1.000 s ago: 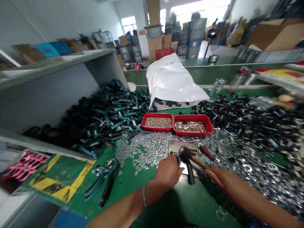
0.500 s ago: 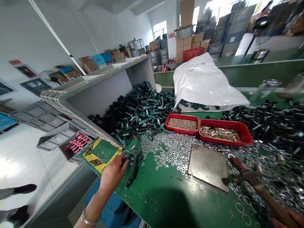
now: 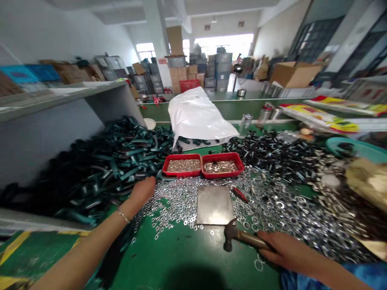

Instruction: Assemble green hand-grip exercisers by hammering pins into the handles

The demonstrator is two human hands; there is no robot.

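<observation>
My right hand (image 3: pixel 276 247) is closed around the wooden handle of a claw hammer (image 3: pixel 252 239). The hammer's head lies just off the near right corner of a square metal plate (image 3: pixel 215 205). My left hand (image 3: pixel 144 190) is at the right edge of a heap of dark green clamp-like handles (image 3: pixel 130 151), beside the scattered small metal nuts (image 3: pixel 175 199). Its fingers are turned away, so any grip is hidden. Partly under my left forearm lies a blurred dark handled tool (image 3: pixel 113 255).
Two red trays (image 3: pixel 182 174) of small metal parts stand behind the plate. A red-handled tool (image 3: pixel 240 195) lies right of it. Loose washers (image 3: pixel 281 219) and black-headed bolts (image 3: pixel 263 149) spread rightward. A white bag (image 3: pixel 199 117) sits behind; a grey bin (image 3: pixel 116 100) stands left.
The view has swung right. My left hand has let go of the dark handled tool at the table's left edge and moved to the green heap. The hammer has come nearer the plate.
</observation>
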